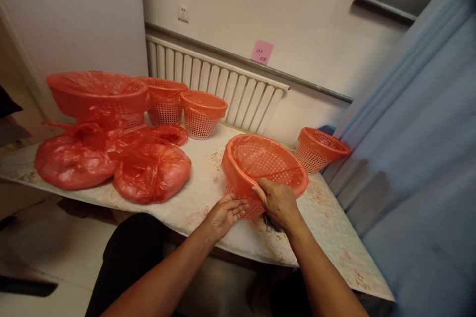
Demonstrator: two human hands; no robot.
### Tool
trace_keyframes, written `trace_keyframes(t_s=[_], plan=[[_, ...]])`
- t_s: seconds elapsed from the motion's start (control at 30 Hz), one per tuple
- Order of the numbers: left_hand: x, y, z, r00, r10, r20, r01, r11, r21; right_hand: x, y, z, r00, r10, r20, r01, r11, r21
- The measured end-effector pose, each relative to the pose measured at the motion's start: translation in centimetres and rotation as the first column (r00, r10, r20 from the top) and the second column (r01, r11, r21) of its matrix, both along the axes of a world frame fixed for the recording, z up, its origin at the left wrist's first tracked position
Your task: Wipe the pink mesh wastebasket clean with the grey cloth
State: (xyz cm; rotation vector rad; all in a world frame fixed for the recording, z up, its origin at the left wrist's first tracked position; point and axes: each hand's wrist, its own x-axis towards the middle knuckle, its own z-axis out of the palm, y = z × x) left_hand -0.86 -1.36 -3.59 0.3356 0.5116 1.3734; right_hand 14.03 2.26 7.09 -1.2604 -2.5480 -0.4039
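At the centre right of the frame, I have a round lattice plastic wastebasket [241,174] with a thin translucent red plastic bag [293,178] lining it and folded over its rim. The basket tilts slightly on a pale cloth-covered table [203,193] with a floral print. My right hand [280,203] is closed over the near rim, gripping basket and bag together, with the fingertips hidden from view. My left hand [225,213] is at the basket's lower near side, palm turned partly up and fingers loosely curled against the wall; I cannot tell whether they pinch the film. A small dark object [273,224] shows under my right wrist, too hidden to make out.

Just beyond, at the right of the frame, a smaller red-lined pale lattice basket [312,156] leans near a blue curtain [401,158]. In the left half, two bulging knotted red plastic bags [152,173] lie side by side at the table's front. Behind them stand three more red-lined lattice baskets [203,121] in a row. A white ribbed radiator [223,81] runs along the wall at upper centre, with a pink paper note [262,52] above it.
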Motion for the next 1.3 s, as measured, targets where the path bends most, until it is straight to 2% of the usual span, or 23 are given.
trace_keyframes(t_s=[0.27, 0.5, 0.7, 0.9, 1.3], plan=[[1.4, 0.8, 1.5, 0.999, -0.025, 0.028, 0.025, 1.0, 0.016, -0.2, -0.3, 0.3, 1.0, 0.002, -0.006, -0.002, 1.0, -0.015], [1.4, 0.4, -0.1, 0.998, -0.049, -0.046, 0.05, 0.999, 0.007, -0.5, -0.2, 0.3, 1.0, -0.014, -0.01, 0.014, 1.0, 0.007], [1.4, -0.3, 0.5, 0.994, -0.108, 0.022, 0.103, 0.981, 0.166, -1.0, -0.2, 0.1, 0.999, -0.031, -0.026, 0.031, 0.999, 0.006], [1.7, 1.3, 0.7, 1.0, -0.01, 0.024, 0.009, 0.999, 0.044, -1.7, -0.4, 0.2, 0.998, -0.047, -0.046, 0.047, 0.999, -0.013], [-1.1, 3.8, 0.5, 0.987, -0.16, 0.008, 0.159, 0.982, 0.099, -4.1, 0.2, -0.1, 0.988, -0.149, -0.043, 0.15, 0.988, 0.032]])
